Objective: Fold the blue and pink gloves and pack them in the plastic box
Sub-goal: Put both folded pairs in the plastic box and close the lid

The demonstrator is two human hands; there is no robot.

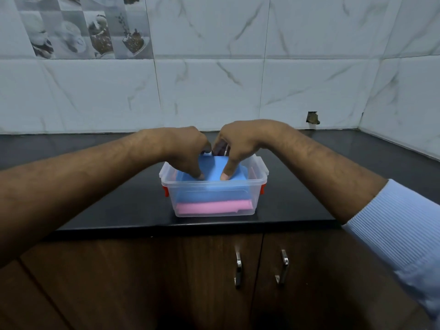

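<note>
Now, from the head camera, a small see-through plastic box with red clips (258, 181) sits on a shiny black counter (309, 186), close to the front edge. Inside the plastic box lies a folded pink glove (214, 207) at the bottom, and a folded soft blue glove (213, 194) rests right on top of it. Both hands are down in the plastic box. The left hand (188, 151) has its fingers bent around the far side of the blue glove, with the thumb pushing on the top, so it is holding the glove. The right hand (234, 147) does the same on its side, thumb down on the blue cloth and fingers curled at the back edge. A light blue ribbed sleeve (392, 229) is pushed up the right arm. Behind the counter is a white marble-look tile wall (238, 67) with a small broken hole (313, 117), and below are brown cabinet doors (142, 282) with silver handles (238, 269). I think the packing is nearly done. The blue glove sits high, up by the rim, so it could puff back up or come unfolded when the hands let go. Pushing hard could also slide the light box toward the counter's edge. No lid shows in this view.
</note>
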